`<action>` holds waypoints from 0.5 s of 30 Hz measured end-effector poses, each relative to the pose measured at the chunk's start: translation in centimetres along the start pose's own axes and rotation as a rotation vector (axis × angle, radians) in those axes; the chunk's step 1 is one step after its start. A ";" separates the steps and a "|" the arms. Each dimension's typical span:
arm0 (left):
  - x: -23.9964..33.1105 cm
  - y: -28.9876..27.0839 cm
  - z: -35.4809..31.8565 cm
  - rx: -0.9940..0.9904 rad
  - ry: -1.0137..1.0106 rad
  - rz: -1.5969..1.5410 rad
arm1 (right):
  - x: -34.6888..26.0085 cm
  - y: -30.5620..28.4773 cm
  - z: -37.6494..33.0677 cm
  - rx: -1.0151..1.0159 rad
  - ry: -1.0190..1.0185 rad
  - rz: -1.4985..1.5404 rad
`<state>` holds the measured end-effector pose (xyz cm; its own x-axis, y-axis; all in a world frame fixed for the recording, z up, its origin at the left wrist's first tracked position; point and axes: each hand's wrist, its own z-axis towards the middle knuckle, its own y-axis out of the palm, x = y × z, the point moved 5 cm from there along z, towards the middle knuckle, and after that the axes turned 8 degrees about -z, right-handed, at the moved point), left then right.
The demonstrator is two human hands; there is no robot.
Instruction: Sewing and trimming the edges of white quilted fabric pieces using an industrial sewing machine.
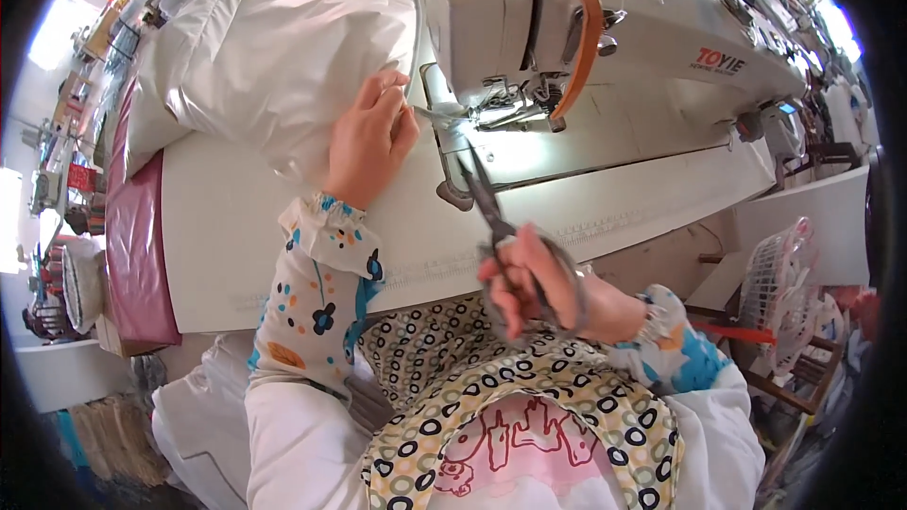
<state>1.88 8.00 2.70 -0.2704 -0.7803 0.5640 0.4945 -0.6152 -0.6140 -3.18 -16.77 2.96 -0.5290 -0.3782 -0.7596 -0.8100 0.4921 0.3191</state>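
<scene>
My right hand [539,283] grips a pair of dark scissors [489,203] by the handles. Their blades are a little apart and point toward the sewing machine's needle area. My left hand [371,137] is closed at the right edge of a shiny, padded white fabric piece [274,57], its fingertips pinched together. From there a narrow pale strip [439,116] reaches to the lit presser foot [510,113]; whether it is thread or fabric I cannot tell. The white sewing machine [652,33] stands just beyond the scissors, an orange strap hanging from its head.
The white sewing table [246,255] has a printed ruler along its near edge. A maroon cover [137,255] hangs over its left side. At the right stand a pink and white fan [779,274] and a wooden stool [808,378]. Cluttered shelves line the left.
</scene>
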 end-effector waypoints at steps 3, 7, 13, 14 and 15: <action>0.1 0.1 0.0 -0.021 -0.044 -0.011 | -0.5 1.6 3.7 0.038 -0.051 0.070; 0.1 -0.1 0.0 -0.014 -0.003 -0.012 | -1.5 2.7 6.4 0.108 -0.189 0.068; 0.2 -0.1 0.2 -0.017 -0.042 -0.026 | -1.7 2.9 7.3 0.144 -0.271 0.055; 0.2 -0.1 0.2 -0.013 -0.042 -0.031 | -1.6 2.9 7.4 0.157 -0.270 0.065; 0.2 -0.2 0.2 -0.008 -0.042 -0.035 | -1.5 3.0 7.4 0.170 -0.270 0.074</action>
<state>1.90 7.97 3.06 -0.2520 -0.7531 0.6077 0.4790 -0.6427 -0.5979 -2.89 -8.96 0.89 -0.4807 -0.1262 -0.8678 -0.7055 0.6434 0.2972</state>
